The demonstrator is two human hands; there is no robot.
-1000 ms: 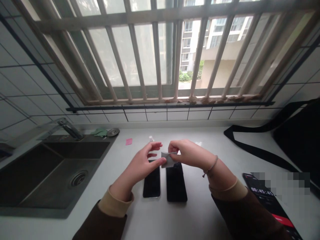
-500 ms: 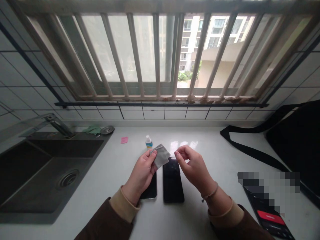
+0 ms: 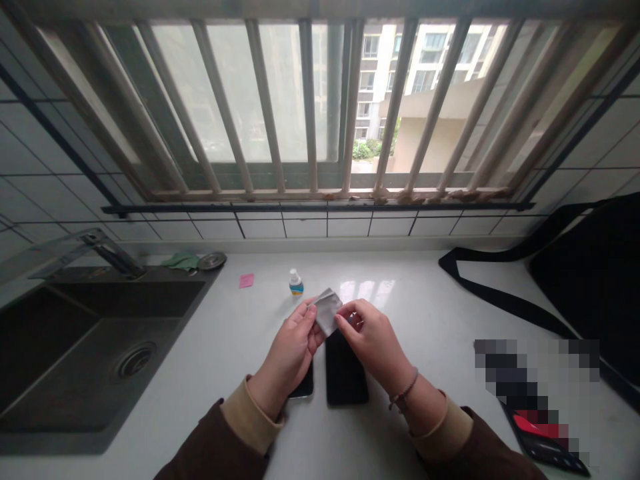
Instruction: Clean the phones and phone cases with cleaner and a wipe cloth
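A small folded grey cloth (image 3: 328, 313) is pinched between the thumb and fingers of my left hand (image 3: 296, 341). My right hand (image 3: 369, 335) has thumb and forefinger closed at the cloth's right corner. Beneath my hands a black smartphone (image 3: 347, 377) lies flat on the counter, its top end partly covered by my right hand. Left of it rests a second black phone (image 3: 304, 385), mostly hidden under my left hand and wrist. A small white bottle (image 3: 296, 283) with a blue and yellow label stands upright just beyond my left hand.
The white counter (image 3: 210, 373) has a dark sink (image 3: 107, 363) with a faucet (image 3: 115, 255) at left. A green cloth (image 3: 181, 261), a metal strainer (image 3: 213, 261) and a pink note (image 3: 246, 281) lie behind. At right are a black strap (image 3: 505, 300) and a partly pixelated black-and-red object (image 3: 537, 427).
My right hand has moved left and now meets the grey cloth's corner, where before it was apart from it. The cloth has tilted slightly and shifted a little right with my left hand.
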